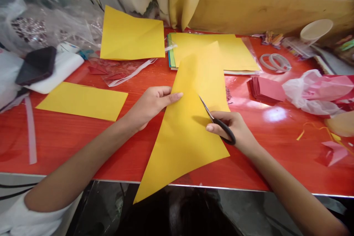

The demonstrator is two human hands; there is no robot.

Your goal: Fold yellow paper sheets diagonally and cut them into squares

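Note:
My left hand (155, 105) pinches the left edge of a large yellow paper sheet (188, 129), thumb on top. The sheet slants across the table and one corner hangs past the front edge. In my right hand (235, 127) is a pair of scissors (221, 127) with black handles, its blades pointing up and left over the sheet. A slit seems to run up the paper from the blades, though its full length is hard to make out. Smaller yellow paper pieces (83, 101) lie left of my left hand, and another folded yellow sheet (132, 37) lies behind.
On the red table (116, 155), a stack of coloured paper (238, 55) lies at the back. To the right are red paper squares (267, 89), tape rolls (276, 62), a plastic bag (309, 92) and a paper cup (315, 31). A dark phone (37, 65) rests at the left.

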